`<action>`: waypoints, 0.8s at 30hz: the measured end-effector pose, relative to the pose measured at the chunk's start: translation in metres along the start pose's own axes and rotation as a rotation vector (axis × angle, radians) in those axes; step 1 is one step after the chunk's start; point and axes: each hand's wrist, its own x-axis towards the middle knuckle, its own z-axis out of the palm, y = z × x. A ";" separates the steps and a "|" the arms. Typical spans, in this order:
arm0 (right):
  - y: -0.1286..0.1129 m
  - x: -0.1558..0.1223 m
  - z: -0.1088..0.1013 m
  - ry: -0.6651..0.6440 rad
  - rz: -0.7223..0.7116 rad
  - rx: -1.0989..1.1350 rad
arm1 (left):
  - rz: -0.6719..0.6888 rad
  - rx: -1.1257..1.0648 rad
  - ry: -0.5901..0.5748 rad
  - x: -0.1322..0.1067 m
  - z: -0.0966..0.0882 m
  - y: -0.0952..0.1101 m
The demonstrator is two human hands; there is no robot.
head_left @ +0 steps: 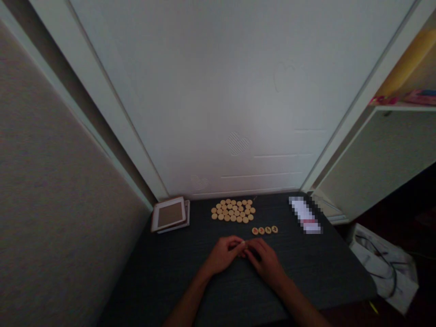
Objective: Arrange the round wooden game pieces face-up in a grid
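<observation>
My left hand (223,255) and my right hand (264,259) meet at the middle of a dark table (163,272), fingertips together in a pinch around a small pale piece (243,244) that is mostly hidden. Just beyond them lies a short row of round wooden discs (265,230) with red and dark marks face up. Farther back, near the wall, several plain round wooden discs (233,210) lie packed in a flat cluster.
A flat white-framed box with a brown face (169,214) lies at the table's back left. A blurred white item (305,214) lies at the back right. White wall panels stand behind; a white cabinet (378,159) and a crumpled white bag (384,268) are to the right.
</observation>
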 end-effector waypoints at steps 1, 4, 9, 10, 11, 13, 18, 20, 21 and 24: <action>0.000 0.000 0.000 0.003 0.000 0.003 | -0.002 -0.004 0.002 0.000 0.000 0.001; 0.000 0.001 0.000 0.023 0.001 0.013 | -0.003 0.001 0.001 0.001 0.001 0.002; 0.003 0.001 0.002 0.064 0.013 0.036 | 0.013 -0.009 -0.037 0.000 0.001 0.002; 0.004 0.000 0.002 0.070 0.014 0.035 | 0.017 -0.017 -0.042 0.000 0.001 0.001; 0.004 0.000 0.003 0.072 0.015 0.032 | 0.022 -0.023 -0.045 -0.001 0.001 -0.001; 0.005 -0.001 0.003 0.066 0.020 0.022 | 0.032 -0.027 -0.047 -0.001 0.000 -0.003; 0.003 -0.001 0.001 0.013 -0.008 0.006 | 0.018 -0.027 -0.025 -0.002 0.001 -0.006; 0.001 -0.001 -0.001 -0.014 -0.019 0.014 | -0.003 -0.030 -0.009 -0.002 0.002 -0.007; 0.001 -0.001 -0.001 -0.024 -0.019 0.019 | -0.007 -0.030 -0.003 -0.002 0.003 -0.008; 0.000 0.000 -0.001 -0.027 -0.009 0.031 | 0.004 -0.013 0.011 -0.002 0.004 -0.008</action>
